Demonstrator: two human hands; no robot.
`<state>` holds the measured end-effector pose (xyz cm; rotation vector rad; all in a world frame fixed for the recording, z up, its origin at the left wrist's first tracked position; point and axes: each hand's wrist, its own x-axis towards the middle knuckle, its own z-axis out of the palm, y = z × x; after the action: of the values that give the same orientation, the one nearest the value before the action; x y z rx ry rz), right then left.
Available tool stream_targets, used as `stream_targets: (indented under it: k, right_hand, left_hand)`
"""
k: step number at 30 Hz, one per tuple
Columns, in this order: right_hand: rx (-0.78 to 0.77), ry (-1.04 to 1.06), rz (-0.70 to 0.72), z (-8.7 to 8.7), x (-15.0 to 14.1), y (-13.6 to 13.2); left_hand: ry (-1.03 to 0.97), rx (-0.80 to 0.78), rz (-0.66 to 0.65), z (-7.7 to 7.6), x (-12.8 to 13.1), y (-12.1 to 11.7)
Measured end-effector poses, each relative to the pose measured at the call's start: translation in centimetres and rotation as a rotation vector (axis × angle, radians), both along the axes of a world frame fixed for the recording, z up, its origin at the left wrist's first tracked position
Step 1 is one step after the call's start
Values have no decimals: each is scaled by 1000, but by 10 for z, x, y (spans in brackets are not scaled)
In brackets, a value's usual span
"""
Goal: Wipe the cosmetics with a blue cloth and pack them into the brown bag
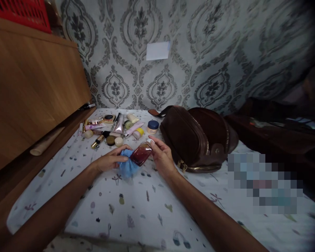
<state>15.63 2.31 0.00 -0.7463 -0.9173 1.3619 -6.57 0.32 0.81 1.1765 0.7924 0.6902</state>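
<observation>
My right hand (163,158) grips a small clear bottle of reddish-brown liquid (141,154) by its white-capped end, holding it tilted above the sheet. My left hand (111,161) is closed on a crumpled blue cloth (128,167) pressed against the bottle's lower end. Both hands hover over a white patterned bed sheet (136,206). A brown leather bag (196,138) lies just right of my right hand, its zip facing me.
Several cosmetics lie in a cluster behind my hands: tubes (132,129), small jars (152,126), a lipstick (98,141). A wooden headboard and ledge (33,91) run along the left. Patterned wallpaper (199,52) backs the bed. Dark clutter sits at the right.
</observation>
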Motion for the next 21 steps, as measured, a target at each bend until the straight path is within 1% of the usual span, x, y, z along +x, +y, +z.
stream_targets:
  k: [3,7,10,14,17,21]
  right_hand:
    - [7,13,-32,0,-2,-1]
    - [12,11,34,3,-5,-6]
    - [20,4,73,6,-5,-8]
    - [77,-39,55,5,-4,-7]
    - [140,-138,21,4,-4,-6]
    - [263,-342,-54,5,-5,-11]
  left_hand:
    - [-166,-28,46,3,8,-4]
    - [-309,-22,193,3,18,-3]
    - [-336,-50,290,0,20,1]
    - [-330,-90,397,-3,16,7]
    - [-290,-123,474,-2,15,9]
    - [-270,-110,549,-1,18,8]
